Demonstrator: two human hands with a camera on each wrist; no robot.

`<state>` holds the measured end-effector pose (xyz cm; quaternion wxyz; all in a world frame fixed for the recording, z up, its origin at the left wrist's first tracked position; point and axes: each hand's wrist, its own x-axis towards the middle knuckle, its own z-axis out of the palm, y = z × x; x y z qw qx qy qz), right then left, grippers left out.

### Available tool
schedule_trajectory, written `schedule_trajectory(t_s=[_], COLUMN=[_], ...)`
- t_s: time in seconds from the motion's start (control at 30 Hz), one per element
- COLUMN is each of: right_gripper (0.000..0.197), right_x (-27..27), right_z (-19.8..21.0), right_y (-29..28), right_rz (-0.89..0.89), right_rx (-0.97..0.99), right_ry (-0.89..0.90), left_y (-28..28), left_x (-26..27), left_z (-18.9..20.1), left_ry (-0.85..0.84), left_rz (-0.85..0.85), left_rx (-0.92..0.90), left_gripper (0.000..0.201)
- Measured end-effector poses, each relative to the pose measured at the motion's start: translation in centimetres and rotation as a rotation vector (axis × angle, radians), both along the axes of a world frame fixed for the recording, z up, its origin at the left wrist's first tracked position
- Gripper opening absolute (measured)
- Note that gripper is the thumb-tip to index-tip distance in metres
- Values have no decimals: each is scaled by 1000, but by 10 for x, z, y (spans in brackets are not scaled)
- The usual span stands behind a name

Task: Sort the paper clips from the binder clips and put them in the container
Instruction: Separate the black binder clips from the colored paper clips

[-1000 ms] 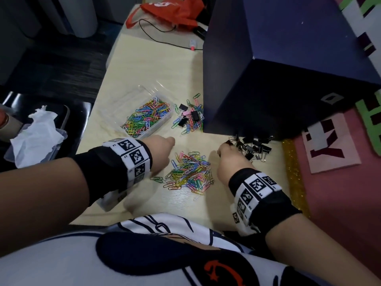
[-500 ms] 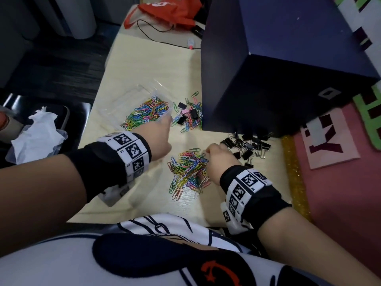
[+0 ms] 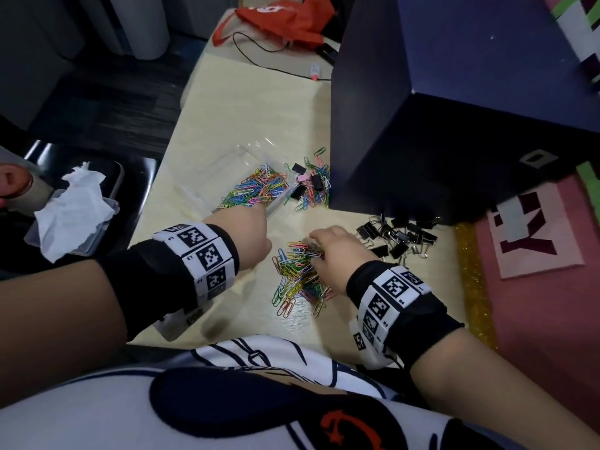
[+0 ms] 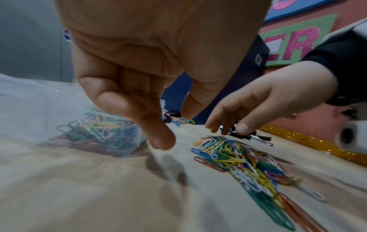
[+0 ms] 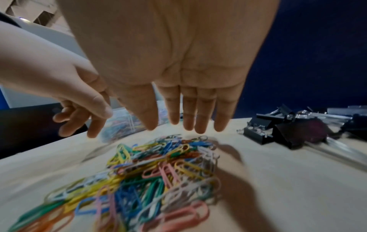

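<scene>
Nearest the person, a loose pile of coloured paper clips (image 3: 300, 276) lies on the pale table (image 3: 246, 102), w/ the right hand (image 3: 337, 254) spread flat just above its far-right part — fingers (image 5: 188, 113) straight and together, tips pointing down at the clips, nothing gripped. The left hand (image 3: 246, 235) hangs to the left of that pile, near the clear container's front edge; its fingers (image 4: 139, 109) are loosely curled and hold nothing, per the left wrist view. Right of the pile, a heap of black binder clips (image 3: 401, 237) sits against the foot of a big dark blue box (image 3: 454, 108). Further back, the clear plastic container (image 3: 227, 170) holds a good many coloured paper clips (image 3: 259, 188) at its right end. Just right of it is a mixed, unsorted bunch (image 3: 311, 186) — paper clips tangled w/ a few black binder clips and a pink one. Off the table's left edge, crumpled white tissue (image 3: 73, 209) lies on a plastic tray. At the far end: an orange bag (image 3: 285, 17) and a thin black cable (image 3: 259, 56).
</scene>
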<state>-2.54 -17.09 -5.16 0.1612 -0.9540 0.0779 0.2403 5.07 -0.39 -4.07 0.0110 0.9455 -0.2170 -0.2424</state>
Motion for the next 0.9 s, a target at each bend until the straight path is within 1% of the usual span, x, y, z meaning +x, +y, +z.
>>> schedule_trajectory(t_s=[0.03,0.1,0.17,0.2,0.23,0.27,0.3,0.33,0.37,0.5,0.57,0.63,0.73,0.83,0.9], right_gripper=[56,79,99,105,108,107,102,93,82,47,38,35,32,28,25], right_x=[0,-4,-10,-12,-13,-13,-13,-12,-10,-8,-6,-4,0,5,8], right_z=[2,4,1,-3,-7,-10,-12,-13,-14,-18,-19,-21,-18,-12,-7], right_y=[-3,-5,-2,1,3,5,6,7,7,7,7,4,0,-4,-6], right_rz=[-18,-67,-89,-75,-50,-26,-16,-22,-33,-57,-64,-81,-99,-118,-152], right_rx=[-27,-82,-114,-123,-121,-102,-72,-36,-3,47,53,50,35,46,80], right_ry=[16,107,181,190,183,162,128,93,61,-20,-50,-55,-53,-78,-101], left_y=[-1,-5,-10,-13,-16,-20,-23,-25,-28,-29,-28,-27,-24,-19,-16], left_x=[-2,-6,-12,-16,-19,-21,-23,-23,-23,-14,-11,-8,-6,-3,2], left_z=[1,2,-3,-7,-10,-14,-17,-19,-21,-23,-21,-21,-21,-16,-9], left_ry=[-16,-38,-5,31,70,99,110,110,113,115,88,55,24,-8,-5], left_rz=[-6,-55,-199,-279,-337,-370,-389,-393,-382,-317,-343,-365,-360,-347,-307], left_rx=[-21,-82,-123,-103,-54,6,55,77,72,-15,-9,-3,-16,-67,-126], left_gripper=[33,41,57,70,86,99,105,104,97,59,44,32,27,29,32])
